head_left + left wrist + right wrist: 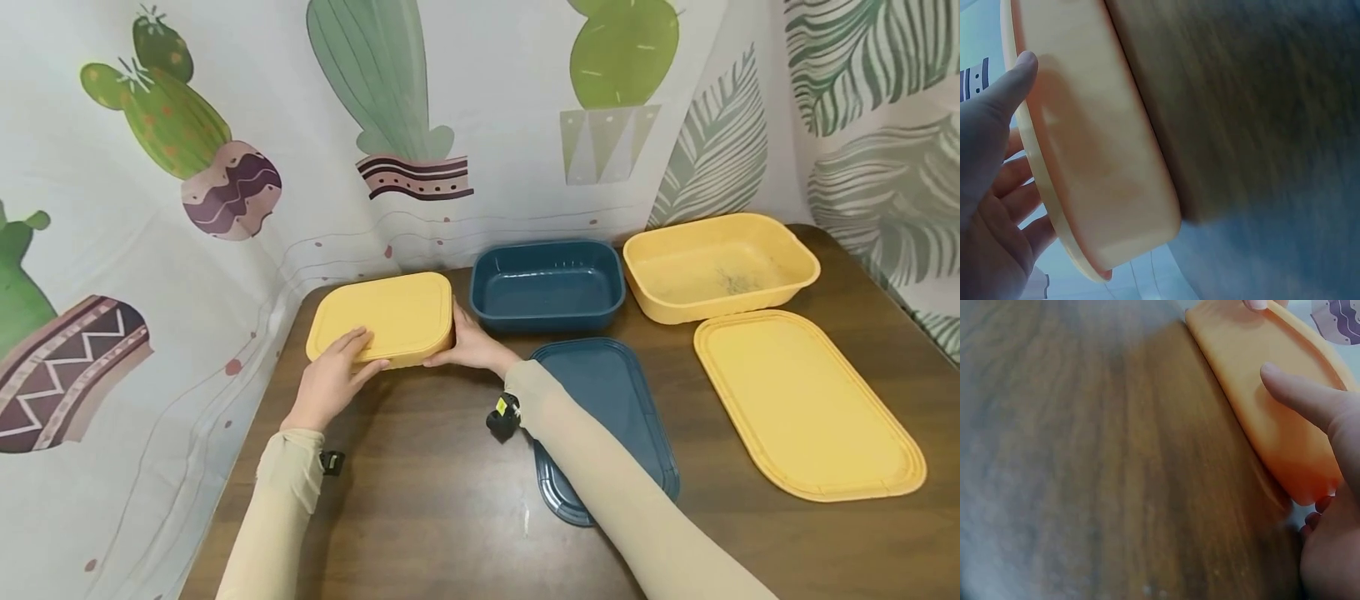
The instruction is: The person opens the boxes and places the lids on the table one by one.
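A yellow lidded box stands at the back left of the table, its lid on top. My left hand holds its front left part, fingers over the lid and thumb against the front wall below the rim. The left wrist view shows that thumb on the box wall. At the right end, my right hand grips the corner, fingers along the end and thumb on the front. In the right wrist view the right thumb lies on the box's front wall; some right fingers are partly hidden.
Right of the box sits an open dark blue container, then an open yellow container. A dark blue lid lies under my right forearm. Another yellow lid lies at the right. A printed cloth hangs behind the table.
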### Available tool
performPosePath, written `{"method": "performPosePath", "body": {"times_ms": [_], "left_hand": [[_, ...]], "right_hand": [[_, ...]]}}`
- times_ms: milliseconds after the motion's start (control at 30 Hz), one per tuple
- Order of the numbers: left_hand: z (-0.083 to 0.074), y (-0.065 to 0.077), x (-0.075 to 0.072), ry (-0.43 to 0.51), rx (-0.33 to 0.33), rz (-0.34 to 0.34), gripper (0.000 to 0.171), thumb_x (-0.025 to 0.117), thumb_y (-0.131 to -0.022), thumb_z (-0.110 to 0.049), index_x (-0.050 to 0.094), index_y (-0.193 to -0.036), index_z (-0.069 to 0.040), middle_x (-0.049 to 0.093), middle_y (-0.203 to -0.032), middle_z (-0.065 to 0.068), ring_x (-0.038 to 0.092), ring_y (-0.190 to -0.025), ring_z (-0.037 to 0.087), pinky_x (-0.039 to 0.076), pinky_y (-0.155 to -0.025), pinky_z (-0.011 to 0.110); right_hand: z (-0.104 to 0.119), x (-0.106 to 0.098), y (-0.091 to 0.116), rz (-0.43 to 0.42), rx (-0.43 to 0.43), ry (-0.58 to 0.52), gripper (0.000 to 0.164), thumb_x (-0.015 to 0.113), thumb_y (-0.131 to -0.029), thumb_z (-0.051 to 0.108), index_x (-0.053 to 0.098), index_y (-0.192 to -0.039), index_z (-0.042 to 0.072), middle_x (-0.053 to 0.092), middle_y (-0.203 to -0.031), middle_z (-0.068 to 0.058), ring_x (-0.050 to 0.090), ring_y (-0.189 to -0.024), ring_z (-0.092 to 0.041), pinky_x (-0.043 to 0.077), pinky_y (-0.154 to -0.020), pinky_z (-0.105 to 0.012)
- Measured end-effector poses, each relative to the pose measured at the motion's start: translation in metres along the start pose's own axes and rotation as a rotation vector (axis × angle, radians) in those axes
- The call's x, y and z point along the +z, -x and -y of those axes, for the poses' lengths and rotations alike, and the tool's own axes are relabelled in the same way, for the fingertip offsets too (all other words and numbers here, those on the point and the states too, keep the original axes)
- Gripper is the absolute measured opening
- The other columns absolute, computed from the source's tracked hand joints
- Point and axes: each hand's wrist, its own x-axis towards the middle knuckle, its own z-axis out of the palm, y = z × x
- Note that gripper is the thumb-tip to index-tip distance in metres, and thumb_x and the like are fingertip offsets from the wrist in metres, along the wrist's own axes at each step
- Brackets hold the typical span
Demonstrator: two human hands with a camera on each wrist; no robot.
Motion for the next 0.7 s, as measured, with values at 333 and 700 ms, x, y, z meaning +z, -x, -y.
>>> {"method": "performPosePath", "body": {"times_ms": [333, 700], "left_hand": [[-0.002, -0.003, -0.011, 0.011, -0.014, -0.002, 0.061, 0.073, -0.092, -0.042, 0.061, -0.136, -0.002, 0.057, -0.142, 0.018, 0.053, -0.131, 0.037, 0.048, -0.095, 0.060], [-0.002, -0.003, -0.009, 0.040, -0.047, 0.016, 0.062, 0.072, -0.092, -0.044, 0.061, -0.136, -0.002, 0.055, -0.144, 0.017, 0.051, -0.133, 0.036, 0.045, -0.099, 0.060]], "right_hand": [[0.003, 0.000, 0.001, 0.007, 0.021, -0.017, 0.135, 0.091, -0.075, 0.029, -0.012, -0.161, 0.010, 0.001, -0.168, -0.013, 0.009, -0.153, -0.025, 0.017, -0.122, -0.041], [0.004, 0.000, 0.002, -0.004, -0.010, -0.022, 0.135, 0.092, -0.074, 0.026, -0.010, -0.161, 0.011, 0.005, -0.168, -0.014, 0.013, -0.153, -0.024, 0.018, -0.122, -0.040]]}}
